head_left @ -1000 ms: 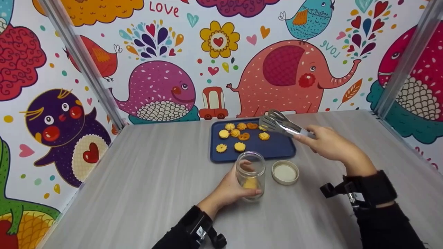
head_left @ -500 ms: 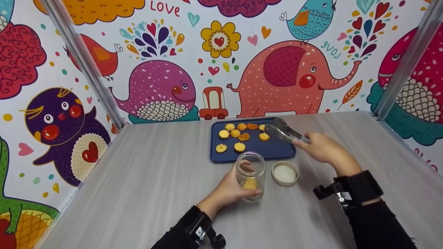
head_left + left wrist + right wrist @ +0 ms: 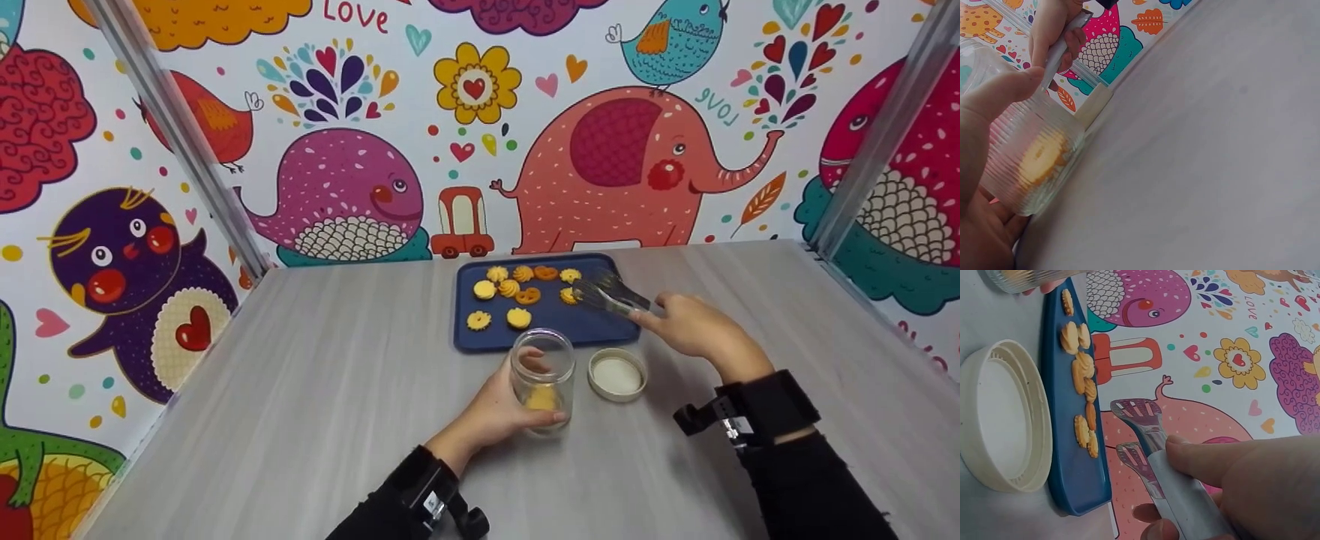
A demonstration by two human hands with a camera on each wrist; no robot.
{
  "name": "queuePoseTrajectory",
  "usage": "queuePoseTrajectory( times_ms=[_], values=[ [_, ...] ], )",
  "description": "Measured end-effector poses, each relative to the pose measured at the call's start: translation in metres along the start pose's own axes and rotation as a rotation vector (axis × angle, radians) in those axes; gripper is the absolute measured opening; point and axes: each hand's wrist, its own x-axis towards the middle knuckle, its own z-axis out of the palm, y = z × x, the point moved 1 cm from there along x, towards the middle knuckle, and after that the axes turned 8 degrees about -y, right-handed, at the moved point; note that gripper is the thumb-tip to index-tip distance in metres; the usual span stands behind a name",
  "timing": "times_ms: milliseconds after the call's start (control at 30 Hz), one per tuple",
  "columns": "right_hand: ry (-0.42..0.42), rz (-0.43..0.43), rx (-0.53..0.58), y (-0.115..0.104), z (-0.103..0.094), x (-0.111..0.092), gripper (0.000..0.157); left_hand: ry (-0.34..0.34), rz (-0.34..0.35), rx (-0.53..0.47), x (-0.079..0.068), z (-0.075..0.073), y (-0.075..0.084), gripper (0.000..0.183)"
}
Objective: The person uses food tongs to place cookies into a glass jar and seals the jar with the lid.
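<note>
My left hand [image 3: 499, 409] grips a clear glass jar [image 3: 544, 367] on the table, fingers behind it and thumb across its front. Inside the jar lies a yellow cookie [image 3: 1043, 157] near the bottom. My right hand [image 3: 694, 326] holds metal tongs [image 3: 1154, 439] by the handles, thumb on one side and fingers on the other. The slotted tong heads are apart with nothing between them, over the right part of the blue tray [image 3: 585, 326]. In the head view they overlap the edge of a flower-shaped cookie [image 3: 568, 296].
More cookies and pretzels [image 3: 527, 295] are spread over the tray's left and middle. A cream jar lid [image 3: 617, 375] lies inside-up between the jar and my right hand. Behind the table [image 3: 337, 360] stands a wall with cartoon animals.
My right hand has moved left and a little down with the tongs, whose heads have lowered toward the cookies at the tray's right. The left hand and jar have stayed in place.
</note>
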Motion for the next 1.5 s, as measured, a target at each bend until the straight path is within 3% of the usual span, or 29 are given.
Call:
queuePoseTrajectory(
  times_ms=[600, 867, 1267, 1500],
  values=[
    [-0.070, 0.129, -0.022, -0.016, 0.015, 0.049, 0.078, 0.000, -0.004, 0.003, -0.001, -0.002, 0.001, 0.085],
    [-0.031, 0.090, -0.038, -0.013, 0.019, 0.056, 0.067, -0.003, 0.008, 0.012, 0.002, -0.001, 0.000, 0.086],
    [-0.029, 0.126, -0.043, -0.008, 0.027, 0.065, 0.063, 0.001, 0.007, -0.002, -0.001, 0.000, 0.002, 0.085],
    [0.029, 0.084, -0.086, -0.012, 0.031, 0.058, 0.054, 0.007, 0.010, 0.003, -0.001, 0.000, 0.003, 0.084]
  ],
)
